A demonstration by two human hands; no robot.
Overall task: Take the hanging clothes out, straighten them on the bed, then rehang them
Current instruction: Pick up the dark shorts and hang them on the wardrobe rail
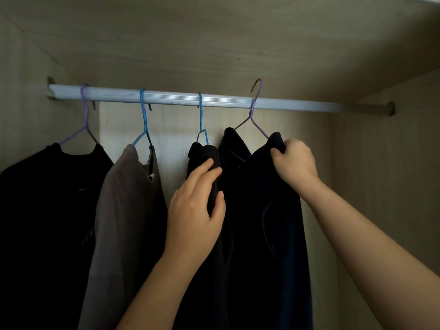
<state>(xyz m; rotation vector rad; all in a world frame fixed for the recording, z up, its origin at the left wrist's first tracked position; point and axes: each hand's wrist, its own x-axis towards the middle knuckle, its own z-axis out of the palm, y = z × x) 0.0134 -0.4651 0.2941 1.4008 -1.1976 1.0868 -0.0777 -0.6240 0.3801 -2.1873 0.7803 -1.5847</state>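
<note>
Several garments hang from a white rail (166,97) inside a wardrobe. At the right, a dark navy garment (266,210) is on a purple wire hanger (256,108) whose hook is lifted above the rail. My right hand (294,160) grips this garment at its right shoulder. My left hand (197,208) holds the dark fabric between the navy garment and the black garment (202,153) on a blue hanger (201,115). Further left hang a grey-brown garment (128,210) and a black shirt (42,210).
The wardrobe's wooden side wall (381,186) stands close on the right, and its top panel (214,44) is just above the rail. A stretch of bare rail (309,106) lies right of the purple hanger. The left side wall borders the black shirt.
</note>
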